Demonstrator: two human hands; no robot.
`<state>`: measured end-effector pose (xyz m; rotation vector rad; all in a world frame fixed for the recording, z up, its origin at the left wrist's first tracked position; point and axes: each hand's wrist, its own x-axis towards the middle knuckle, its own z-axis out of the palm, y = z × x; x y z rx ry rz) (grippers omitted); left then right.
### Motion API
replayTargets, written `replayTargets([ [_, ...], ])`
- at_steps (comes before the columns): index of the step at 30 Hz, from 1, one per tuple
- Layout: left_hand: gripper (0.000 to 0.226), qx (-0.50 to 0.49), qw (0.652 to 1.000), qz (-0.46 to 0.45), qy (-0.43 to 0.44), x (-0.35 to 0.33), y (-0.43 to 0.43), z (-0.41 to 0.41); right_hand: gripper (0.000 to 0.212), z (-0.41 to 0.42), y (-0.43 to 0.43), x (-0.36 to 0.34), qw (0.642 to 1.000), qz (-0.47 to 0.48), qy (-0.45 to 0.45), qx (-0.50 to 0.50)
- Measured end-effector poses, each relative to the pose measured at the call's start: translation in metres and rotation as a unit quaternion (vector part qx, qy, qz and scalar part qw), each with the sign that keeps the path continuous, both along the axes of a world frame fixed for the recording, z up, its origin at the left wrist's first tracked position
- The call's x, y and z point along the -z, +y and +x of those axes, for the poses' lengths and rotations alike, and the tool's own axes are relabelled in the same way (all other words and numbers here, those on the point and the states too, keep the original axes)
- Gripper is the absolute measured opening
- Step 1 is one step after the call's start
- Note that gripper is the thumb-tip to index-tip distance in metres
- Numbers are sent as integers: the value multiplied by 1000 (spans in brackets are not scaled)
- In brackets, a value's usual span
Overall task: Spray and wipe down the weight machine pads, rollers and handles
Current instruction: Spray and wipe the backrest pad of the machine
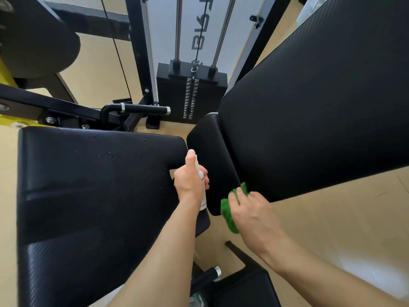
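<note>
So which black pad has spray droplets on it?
The wide flat black pad at left: droplets speckle its top; the narrow middle pad and large ribbed right pad look dry.

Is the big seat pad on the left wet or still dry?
Wet: spray droplets speckle the seat pad across its far half, not wiped off.

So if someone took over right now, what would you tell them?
Left hand grips the bottle, thumb on top. Right hand holds the cloth at the edge of the narrow pad, beside the back pad. Seat is dotted with droplets: sprayed, apparently not yet wiped. Left: wipe the seat, then likely the handle and the other pads.
</note>
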<state>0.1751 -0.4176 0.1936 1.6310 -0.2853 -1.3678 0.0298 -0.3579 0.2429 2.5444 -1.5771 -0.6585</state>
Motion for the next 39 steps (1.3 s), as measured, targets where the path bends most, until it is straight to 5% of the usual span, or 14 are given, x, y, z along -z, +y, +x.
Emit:
replayTargets([
  [7,62,81,994,27,70,-3,-49,0,63,-1,-103,-65,952,-225,-191,83],
  [17,56,123,988,45,83,2,-93,-7,61,16,-183,-71,947,-241,-205,57],
  [24,65,-49,996,52,55,13,-89,6,37,66,-228,-10,985,-150,-48,-63],
  [29,66,-67,995,63,32,10,-86,11,49,60,-153,28,981,-69,146,-103],
  [34,66,-75,993,77,45,0,-86,12,49,29,-93,11,965,19,210,-154],
  [39,64,-106,992,65,23,2,-94,18,50,68,-167,5,970,-36,213,-109],
])
